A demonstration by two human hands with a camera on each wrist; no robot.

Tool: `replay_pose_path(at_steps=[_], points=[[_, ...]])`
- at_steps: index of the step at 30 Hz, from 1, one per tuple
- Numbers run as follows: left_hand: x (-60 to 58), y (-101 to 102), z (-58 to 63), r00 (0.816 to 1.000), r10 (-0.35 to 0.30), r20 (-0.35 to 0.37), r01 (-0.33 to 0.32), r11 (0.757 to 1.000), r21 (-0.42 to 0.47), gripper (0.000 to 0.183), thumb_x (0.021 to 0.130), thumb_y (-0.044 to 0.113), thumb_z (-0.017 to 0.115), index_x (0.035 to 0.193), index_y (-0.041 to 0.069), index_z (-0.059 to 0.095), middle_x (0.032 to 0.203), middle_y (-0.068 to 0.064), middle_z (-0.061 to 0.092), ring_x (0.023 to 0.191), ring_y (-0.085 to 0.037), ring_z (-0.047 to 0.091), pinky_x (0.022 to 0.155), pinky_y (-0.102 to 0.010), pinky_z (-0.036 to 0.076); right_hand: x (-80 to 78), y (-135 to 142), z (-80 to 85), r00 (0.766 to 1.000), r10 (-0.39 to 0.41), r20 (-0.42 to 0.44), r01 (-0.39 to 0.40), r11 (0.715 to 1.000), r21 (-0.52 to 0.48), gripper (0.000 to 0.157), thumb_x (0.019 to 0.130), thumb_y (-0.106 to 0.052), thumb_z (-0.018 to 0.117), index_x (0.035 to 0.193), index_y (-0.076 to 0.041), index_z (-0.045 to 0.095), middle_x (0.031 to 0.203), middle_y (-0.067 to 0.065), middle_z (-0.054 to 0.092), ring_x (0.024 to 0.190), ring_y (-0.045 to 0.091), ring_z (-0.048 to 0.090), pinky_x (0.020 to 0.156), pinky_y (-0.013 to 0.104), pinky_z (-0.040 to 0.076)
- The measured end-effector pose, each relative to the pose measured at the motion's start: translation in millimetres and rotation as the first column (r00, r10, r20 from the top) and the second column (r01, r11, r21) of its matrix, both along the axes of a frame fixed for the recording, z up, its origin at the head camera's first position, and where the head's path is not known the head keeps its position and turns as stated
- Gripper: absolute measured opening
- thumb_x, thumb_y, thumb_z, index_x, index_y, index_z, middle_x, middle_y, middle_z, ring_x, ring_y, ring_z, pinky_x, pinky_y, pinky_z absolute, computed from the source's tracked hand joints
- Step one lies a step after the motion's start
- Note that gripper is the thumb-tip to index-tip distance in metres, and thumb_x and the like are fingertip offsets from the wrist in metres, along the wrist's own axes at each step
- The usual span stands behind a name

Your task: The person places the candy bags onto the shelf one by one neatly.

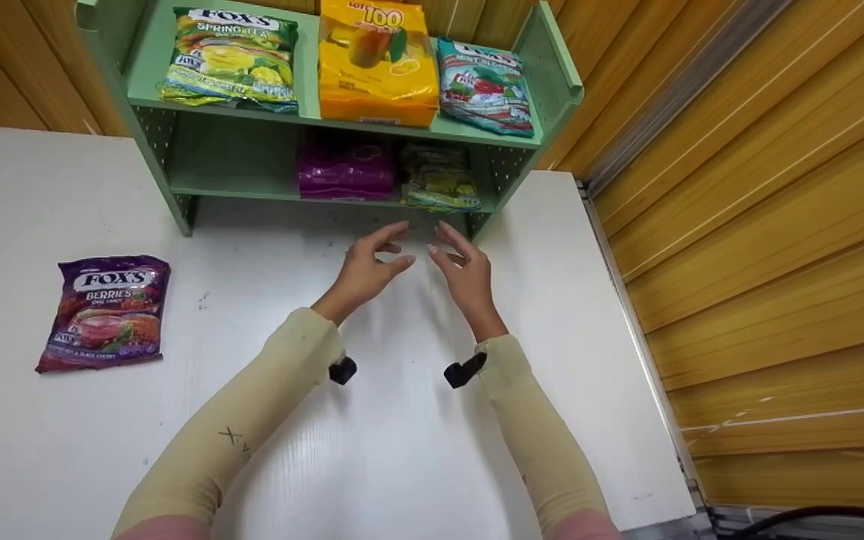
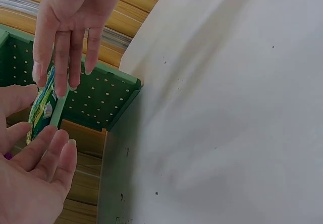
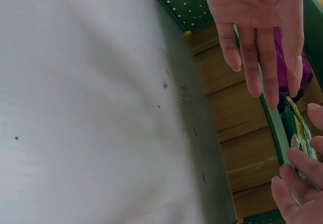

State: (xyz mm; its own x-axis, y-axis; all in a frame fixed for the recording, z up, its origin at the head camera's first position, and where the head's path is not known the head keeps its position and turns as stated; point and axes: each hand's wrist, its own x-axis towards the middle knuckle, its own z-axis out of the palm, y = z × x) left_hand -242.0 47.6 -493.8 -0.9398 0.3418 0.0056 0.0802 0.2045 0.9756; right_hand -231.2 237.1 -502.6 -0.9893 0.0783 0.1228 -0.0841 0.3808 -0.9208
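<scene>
Both hands hang over the white table in front of a green shelf unit [image 1: 244, 180], fingers loosely bent and holding nothing. My left hand [image 1: 368, 262] is on the left, its fingertips pointing toward the right hand [image 1: 466, 274], with a narrow gap between them. Just beyond the fingertips, a green and yellow candy bag [image 1: 439, 180] lies at the right of the lower shelf; neither hand appears to touch it. Beside that bag sits a shiny purple pack [image 1: 346, 171], partly in shadow. Both wrist views show the two hands facing each other with spread fingers.
On the upper shelf are a Fox's Spring Tea bag [image 1: 233, 60], a yellow Lot 100 pack [image 1: 378, 67] and a Fox's mint bag [image 1: 486, 86]. A purple Fox's Berries bag [image 1: 108, 311] lies on the table [image 1: 402, 450] at left. Wood-look walls [image 1: 777, 262] stand behind and right.
</scene>
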Motion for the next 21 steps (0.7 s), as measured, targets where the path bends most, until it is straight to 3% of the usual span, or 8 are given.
replay_pose_path(at_steps=[5,14,21], points=[[4.3,-8.4,-3.9,0.999,0.02,-0.049,-0.022,0.999,-0.049,0.054,0.093,0.024,0.066,0.143,0.021,0.048,0.141,-0.005,0.054,0.126,-0.025,0.053,0.101,-0.045,0.048,2.9,-9.4,-5.5,1.0,0.013,-0.005,-0.013,0.999,0.042,0.052,0.092,-0.029,0.067,0.139,-0.014,0.053,0.14,0.003,0.057,0.132,0.017,0.05,0.111,0.047,0.04],[12.9,-28.4,-12.8,0.989,0.062,-0.134,-0.081,0.987,-0.137,0.053,0.093,0.023,0.066,0.142,0.014,0.049,0.143,-0.007,0.053,0.128,-0.029,0.051,0.104,-0.049,0.045,6.7,-30.4,-12.8,0.997,0.017,0.074,-0.022,0.997,0.073,0.061,0.091,-0.035,0.067,0.145,-0.014,0.046,0.149,0.0,0.048,0.14,0.018,0.042,0.117,0.035,0.034],[18.3,-41.2,-20.3,0.987,0.103,-0.123,-0.119,0.984,-0.132,0.052,0.093,0.023,0.066,0.141,0.014,0.05,0.142,-0.007,0.054,0.128,-0.029,0.051,0.103,-0.052,0.045,8.9,-45.0,-18.9,0.991,0.026,0.13,-0.03,0.999,0.027,0.066,0.091,-0.038,0.066,0.147,-0.016,0.041,0.154,0.003,0.039,0.142,0.028,0.037,0.116,0.041,0.035]])
